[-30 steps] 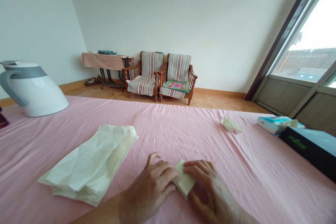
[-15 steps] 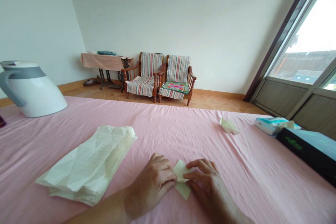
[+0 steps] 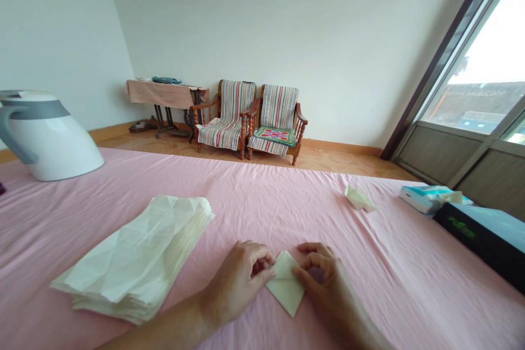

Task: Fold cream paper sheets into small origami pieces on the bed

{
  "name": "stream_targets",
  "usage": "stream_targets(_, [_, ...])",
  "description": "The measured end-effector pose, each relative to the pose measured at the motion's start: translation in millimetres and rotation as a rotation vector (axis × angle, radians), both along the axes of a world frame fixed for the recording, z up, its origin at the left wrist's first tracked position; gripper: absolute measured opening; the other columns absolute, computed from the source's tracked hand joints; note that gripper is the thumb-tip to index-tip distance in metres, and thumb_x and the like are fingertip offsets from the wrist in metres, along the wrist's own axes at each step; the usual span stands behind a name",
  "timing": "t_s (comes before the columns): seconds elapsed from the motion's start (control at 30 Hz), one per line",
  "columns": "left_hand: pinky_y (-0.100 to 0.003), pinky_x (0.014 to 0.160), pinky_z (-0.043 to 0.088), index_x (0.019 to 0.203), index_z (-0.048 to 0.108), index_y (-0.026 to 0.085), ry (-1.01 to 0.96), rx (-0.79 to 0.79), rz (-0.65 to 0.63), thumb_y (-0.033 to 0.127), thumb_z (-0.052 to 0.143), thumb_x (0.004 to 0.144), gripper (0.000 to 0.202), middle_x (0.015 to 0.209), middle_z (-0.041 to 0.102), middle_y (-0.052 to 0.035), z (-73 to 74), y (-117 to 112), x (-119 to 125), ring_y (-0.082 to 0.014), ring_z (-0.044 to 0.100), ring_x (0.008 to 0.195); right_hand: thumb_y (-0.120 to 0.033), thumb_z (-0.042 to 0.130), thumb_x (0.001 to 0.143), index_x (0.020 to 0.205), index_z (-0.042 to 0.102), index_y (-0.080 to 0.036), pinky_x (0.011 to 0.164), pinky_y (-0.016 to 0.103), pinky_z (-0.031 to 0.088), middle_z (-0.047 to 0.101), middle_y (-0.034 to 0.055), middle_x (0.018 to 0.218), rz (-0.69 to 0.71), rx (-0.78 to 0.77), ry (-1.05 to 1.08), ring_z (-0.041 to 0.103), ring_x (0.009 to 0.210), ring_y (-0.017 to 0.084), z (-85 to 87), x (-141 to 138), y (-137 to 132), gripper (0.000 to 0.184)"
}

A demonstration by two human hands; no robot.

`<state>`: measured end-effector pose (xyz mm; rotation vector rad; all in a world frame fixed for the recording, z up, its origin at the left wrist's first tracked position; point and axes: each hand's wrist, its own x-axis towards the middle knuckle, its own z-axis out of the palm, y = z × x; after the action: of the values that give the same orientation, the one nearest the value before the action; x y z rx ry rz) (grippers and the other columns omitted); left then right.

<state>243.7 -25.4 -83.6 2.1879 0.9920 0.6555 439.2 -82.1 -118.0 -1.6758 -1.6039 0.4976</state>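
A small folded piece of cream paper (image 3: 286, 285) lies on the pink tablecloth (image 3: 262, 202) near the front edge. My left hand (image 3: 240, 281) pinches its left corner with curled fingers. My right hand (image 3: 324, 279) pinches its right edge, thumb and forefinger bent in a ring. To the left lies a thick stack of creased cream sheets (image 3: 135, 254).
A white kettle (image 3: 45, 134) stands at the far left. A folded paper shape (image 3: 359, 198) rests at the back right, near a tissue pack (image 3: 429, 197) and a black box (image 3: 484, 238). Two striped wooden chairs (image 3: 252, 120) and a side table (image 3: 166, 95) line the far wall.
The paper piece has been turned and opened flatter, now showing a pointed diamond shape. Both hands shifted from pressing flat on it to pinching its sides.
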Motion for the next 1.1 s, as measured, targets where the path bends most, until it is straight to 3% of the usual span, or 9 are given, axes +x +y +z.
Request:
stream_targets(0.13, [-0.022, 0.068, 0.038, 0.082, 0.065, 0.019, -0.010, -0.043, 0.035, 0.011, 0.067, 0.075, 0.011, 0.070, 0.064, 0.0049, -2.5, -0.7, 2.7, -0.0118, 0.057, 0.067, -0.030, 0.057, 0.081, 0.061, 0.058, -0.021, 0.088, 0.039, 0.038, 0.061, 0.0087, 0.109, -0.048, -0.014, -0.038, 0.054, 0.105, 0.026, 2.2, -4.6, 0.3, 0.022])
stream_targets(0.33, [-0.023, 0.068, 0.038, 0.089, 0.063, 0.020, 0.010, 0.015, 0.058, 0.010, 0.063, 0.075, 0.016, 0.068, 0.060, 0.0049, -6.2, -1.9, 3.1, -0.0124, 0.055, 0.065, -0.028, 0.056, 0.081, 0.062, 0.055, -0.021, 0.083, 0.037, 0.040, 0.060, 0.0101, 0.109, -0.085, -0.028, -0.102, 0.055, 0.100, 0.025, 7.3, -9.5, -1.5, 0.020])
stream_targets(0.5, [-0.024, 0.070, 0.038, 0.083, 0.062, 0.019, 0.026, 0.119, 0.002, 0.008, 0.061, 0.079, 0.012, 0.072, 0.060, 0.0030, -6.1, -3.0, 2.5, -0.0135, 0.054, 0.070, -0.026, 0.054, 0.081, 0.061, 0.053, -0.022, 0.079, 0.037, 0.042, 0.061, 0.0098, 0.106, -0.087, 0.010, -0.141, 0.057, 0.096, 0.025, 3.2, -8.8, -0.5, 0.020])
stream_targets(0.63, [-0.026, 0.073, 0.039, 0.090, 0.068, 0.022, 0.080, 0.227, -0.064, 0.012, 0.059, 0.087, 0.014, 0.079, 0.061, -0.0001, -5.9, -5.6, 1.9, -0.0164, 0.055, 0.079, -0.025, 0.055, 0.081, 0.061, 0.054, -0.023, 0.074, 0.036, 0.043, 0.062, 0.0088, 0.104, -0.088, 0.039, -0.173, 0.059, 0.091, 0.025, -0.7, -8.2, 1.4, 0.020])
stream_targets(0.83, [-0.025, 0.067, 0.037, 0.088, 0.072, 0.023, 0.213, 0.346, -0.085, 0.017, 0.058, 0.092, 0.016, 0.073, 0.055, -0.0001, -1.8, -9.7, 2.9, -0.0158, 0.052, 0.075, -0.021, 0.054, 0.080, 0.062, 0.053, -0.023, 0.074, 0.036, 0.043, 0.063, 0.0090, 0.104, -0.092, 0.039, -0.198, 0.059, 0.089, 0.024, -0.8, -9.2, 1.6, 0.019])
stream_targets(1.1, [-0.026, 0.068, 0.038, 0.091, 0.073, 0.023, 0.210, 0.366, -0.088, 0.018, 0.059, 0.092, 0.014, 0.076, 0.056, -0.0006, -0.5, -9.9, 4.4, -0.0163, 0.052, 0.077, -0.019, 0.054, 0.081, 0.063, 0.053, -0.023, 0.076, 0.035, 0.042, 0.064, 0.0076, 0.101, -0.110, 0.113, -0.244, 0.059, 0.091, 0.024, 2.2, -12.9, -0.4, 0.019])
